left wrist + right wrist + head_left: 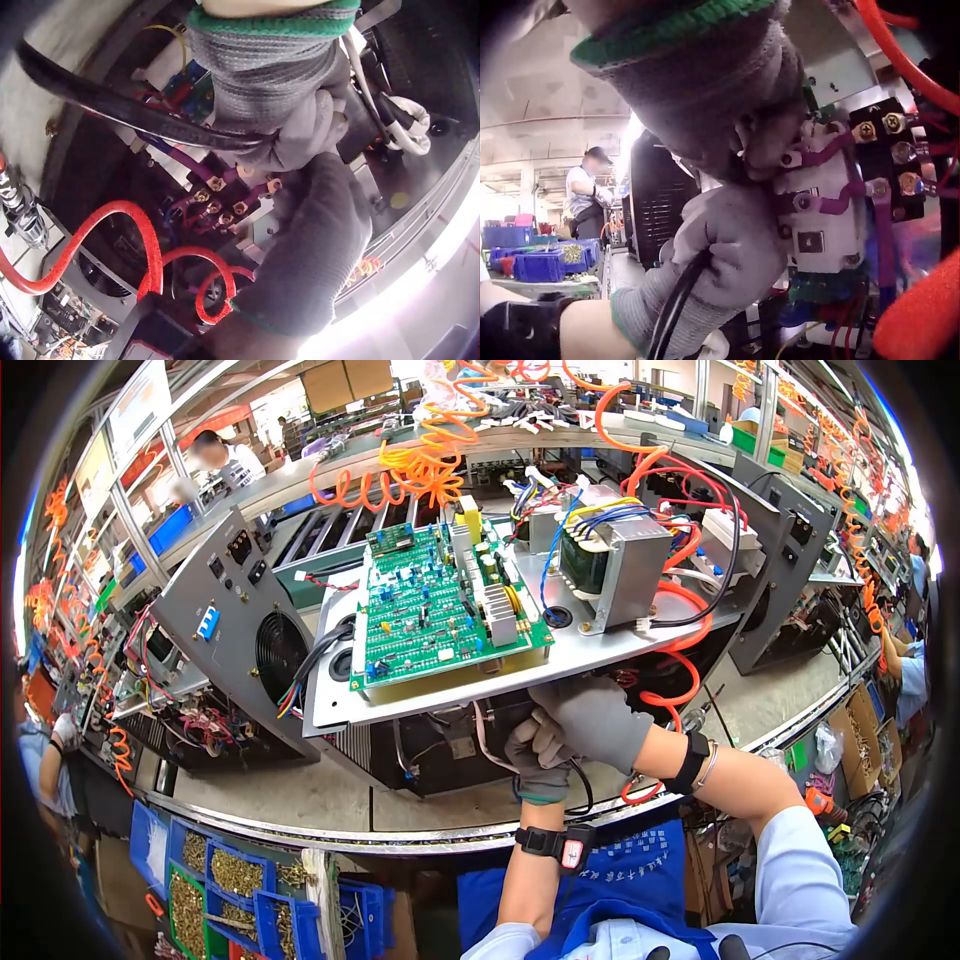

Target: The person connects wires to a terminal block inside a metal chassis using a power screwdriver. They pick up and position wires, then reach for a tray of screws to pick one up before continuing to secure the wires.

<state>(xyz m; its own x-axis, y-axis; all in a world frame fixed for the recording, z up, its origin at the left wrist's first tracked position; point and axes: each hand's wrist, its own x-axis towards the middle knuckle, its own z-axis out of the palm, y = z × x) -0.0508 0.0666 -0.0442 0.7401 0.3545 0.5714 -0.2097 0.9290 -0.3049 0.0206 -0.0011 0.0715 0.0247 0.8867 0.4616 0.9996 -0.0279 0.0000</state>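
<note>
In the left wrist view, a thick black cable (112, 109) runs into my gloved left hand (281, 135). The fingers of that hand (735, 240) curl round the cable (681, 300) in the right wrist view. Right against it is my gloved right hand (697, 105), fingers bent beside a white module (821, 247) with purple-sleeved leads (832, 204); its fingertips are hidden and I cannot tell whether they hold anything. Both hands work below the metal plate (600, 655), which carries a green circuit board (425, 605) and a transformer (610, 565).
A coiled orange air hose (685, 620) hangs close to the right hand. Grey machine panels (225, 605) stand on the bench at the left. Blue bins (235, 875) of brass fasteners sit at the lower left. Other people work farther off.
</note>
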